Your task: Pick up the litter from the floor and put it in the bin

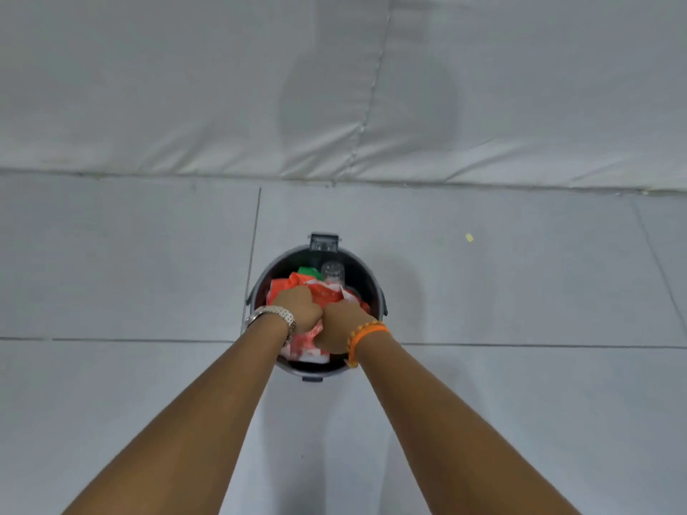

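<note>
A round dark grey bin [373, 288] stands on the pale tiled floor at the centre of the head view. It holds a crumpled red and white plastic wrapper [327, 293], a clear plastic bottle [332, 272] and a green scrap [307, 271]. My left hand [299, 306], with a metal watch at the wrist, and my right hand [340, 325], with an orange bracelet, are both closed on the wrapper over the bin's mouth. The wrapper's lower part shows between my wrists.
A small yellow scrap [469, 237] lies on the floor to the right behind the bin. A white padded cloth wall [223, 105] meets the floor just beyond the bin. Tile joints run across the floor.
</note>
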